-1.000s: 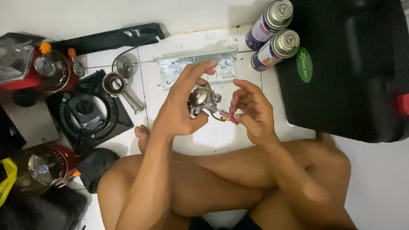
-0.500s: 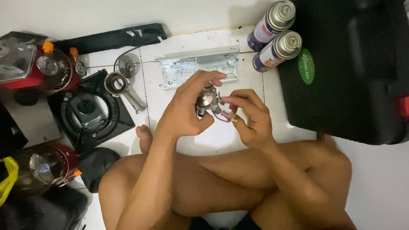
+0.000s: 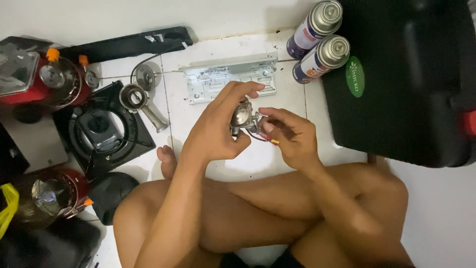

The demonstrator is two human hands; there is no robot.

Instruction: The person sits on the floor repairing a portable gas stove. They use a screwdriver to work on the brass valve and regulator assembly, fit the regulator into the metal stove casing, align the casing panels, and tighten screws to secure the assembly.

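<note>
Head view: left hand (image 3: 218,131) has turned the small metal valve part (image 3: 243,116) slightly since a second ago, grip clenched around it above the floor tile. Right hand (image 3: 292,139) pinches its red-yellow wires (image 3: 265,139), just right of that grip; fiddling continues.

Bare floor (image 3: 258,159) shows only mid-frame; stove parts (image 3: 101,131) crowd the left, gas cans (image 3: 320,42) and black case (image 3: 411,74) block the upper right.

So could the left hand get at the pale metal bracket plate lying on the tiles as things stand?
Probably not freely: the left hand is gripping the small metal valve part, though the pale metal bracket plate lies uncovered just beyond it.
</note>
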